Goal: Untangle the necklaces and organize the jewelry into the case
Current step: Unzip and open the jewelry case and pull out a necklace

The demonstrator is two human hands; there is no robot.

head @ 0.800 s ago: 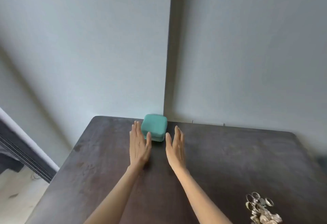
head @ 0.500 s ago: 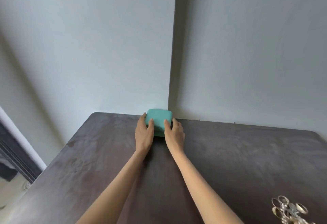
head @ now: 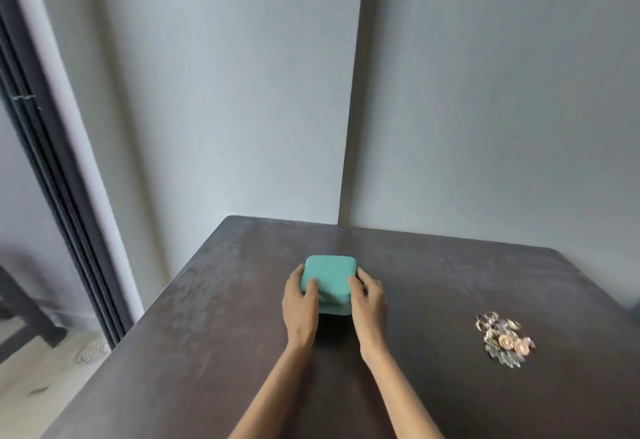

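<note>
A small teal jewelry case (head: pixel 329 277), closed, sits in the middle of the dark table (head: pixel 207 352). My left hand (head: pixel 300 303) grips its left side with the thumb on the lid. My right hand (head: pixel 369 303) grips its right side in the same way. A tangled heap of jewelry (head: pixel 504 340) with rings, chains and copper-coloured pendants lies on the table to the right, well apart from both hands.
The table's far edge meets a grey wall (head: pixel 242 92). The left edge drops off to a floor (head: pixel 34 379) beside a dark sliding door frame (head: pixel 59 179).
Both hands have closed on the case and drawn it from the far edge by the wall toward me, into the middle of the table.
</note>
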